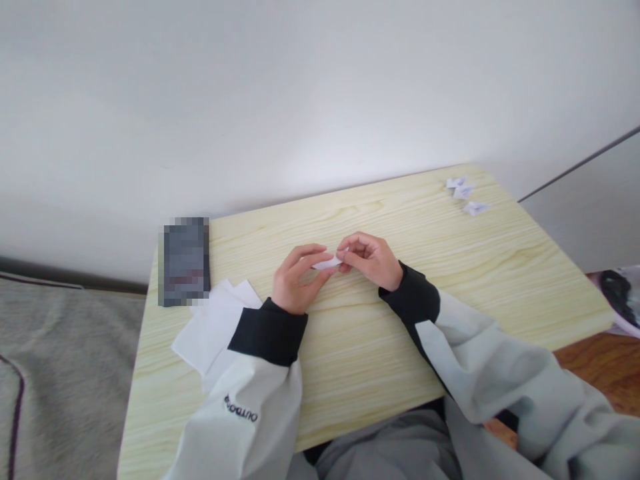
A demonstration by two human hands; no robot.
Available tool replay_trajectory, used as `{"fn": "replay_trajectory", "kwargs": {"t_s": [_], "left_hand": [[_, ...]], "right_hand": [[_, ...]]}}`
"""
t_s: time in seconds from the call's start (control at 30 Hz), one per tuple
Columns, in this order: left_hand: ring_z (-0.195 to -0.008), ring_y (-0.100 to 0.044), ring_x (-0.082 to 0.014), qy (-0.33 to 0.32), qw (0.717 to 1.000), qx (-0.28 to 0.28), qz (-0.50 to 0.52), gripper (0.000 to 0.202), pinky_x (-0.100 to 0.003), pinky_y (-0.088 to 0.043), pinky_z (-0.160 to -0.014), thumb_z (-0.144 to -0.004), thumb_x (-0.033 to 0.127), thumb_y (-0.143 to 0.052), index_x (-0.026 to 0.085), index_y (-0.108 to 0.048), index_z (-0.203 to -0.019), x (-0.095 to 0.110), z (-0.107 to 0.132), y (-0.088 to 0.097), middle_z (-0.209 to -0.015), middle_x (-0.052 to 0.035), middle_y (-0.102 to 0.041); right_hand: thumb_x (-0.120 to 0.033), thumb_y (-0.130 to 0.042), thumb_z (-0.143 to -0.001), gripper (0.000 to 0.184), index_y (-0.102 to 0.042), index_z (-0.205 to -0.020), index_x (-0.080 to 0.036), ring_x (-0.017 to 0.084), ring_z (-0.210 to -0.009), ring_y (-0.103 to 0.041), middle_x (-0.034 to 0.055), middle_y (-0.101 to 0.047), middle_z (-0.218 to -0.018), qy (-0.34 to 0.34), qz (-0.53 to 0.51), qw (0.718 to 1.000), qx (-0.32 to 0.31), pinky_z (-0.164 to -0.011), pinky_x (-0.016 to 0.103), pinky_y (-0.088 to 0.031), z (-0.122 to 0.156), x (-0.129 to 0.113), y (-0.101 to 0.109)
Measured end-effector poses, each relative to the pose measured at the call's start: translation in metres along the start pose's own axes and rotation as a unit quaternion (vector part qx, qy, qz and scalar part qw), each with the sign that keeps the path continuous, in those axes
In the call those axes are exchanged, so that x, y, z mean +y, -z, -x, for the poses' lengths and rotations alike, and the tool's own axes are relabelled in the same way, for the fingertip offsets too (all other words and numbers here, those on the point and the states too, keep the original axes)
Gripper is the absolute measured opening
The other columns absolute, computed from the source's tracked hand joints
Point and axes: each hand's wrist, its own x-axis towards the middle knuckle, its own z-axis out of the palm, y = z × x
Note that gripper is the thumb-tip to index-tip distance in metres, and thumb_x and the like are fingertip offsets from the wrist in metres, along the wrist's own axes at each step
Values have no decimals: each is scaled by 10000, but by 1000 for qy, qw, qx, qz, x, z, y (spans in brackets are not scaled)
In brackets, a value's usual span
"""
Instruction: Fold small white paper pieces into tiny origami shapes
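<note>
A small folded piece of white paper [327, 263] is held between both hands near the middle of the light wooden table [450, 267]. My left hand [295, 280] pinches its left end with thumb and fingers. My right hand [373, 259] pinches its right end, fingers curled. Both wrists rest on the tabletop, in dark cuffs and pale grey sleeves.
A stack of white paper sheets [210, 330] lies at the left, partly under my left sleeve. A blurred dark flat object [184, 261] sits at the table's back left corner. Three small folded paper pieces [465, 193] lie at the back right. A white wall stands behind.
</note>
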Motion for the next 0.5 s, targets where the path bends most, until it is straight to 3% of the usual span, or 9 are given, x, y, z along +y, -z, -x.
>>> {"fn": "replay_trajectory", "kwargs": {"t_s": [0.1,0.2,0.33,0.5], "left_hand": [[-873,-647,-160,-57,998,-6,-36,123,-298,-540,-800,-756,239,-664,191,-688,-868,1,-1,2,-947,-65,-682],[-813,-664,-148,-33,998,8,-47,93,-279,-547,-765,-792,220,-624,199,-685,-860,0,1,1,-881,-41,-707],[-757,-673,-147,-17,998,17,-52,95,-263,-554,-714,-792,234,-627,194,-685,-856,-2,4,0,-835,-27,-722],[-745,-675,-149,-32,998,22,-58,86,-261,-549,-708,-787,214,-631,183,-686,-847,-3,3,-1,-830,-34,-725]], "right_hand": [[-372,-688,-710,252,-571,-777,-159,103,-520,-633,-24,-638,-600,-2,4,1000,-4,-521,209,-529,0,1,0],[-397,-628,-765,245,-592,-792,-156,117,-575,-650,4,-661,-664,12,38,999,-17,-570,235,-549,3,1,0],[-327,-550,-833,186,-632,-907,-177,144,-833,-658,58,-688,-956,103,165,979,-61,-707,251,-555,9,-4,1],[-255,-521,-846,149,-628,-935,-201,134,-828,-645,49,-691,-930,222,290,930,-46,-739,250,-543,9,-7,3]]}}
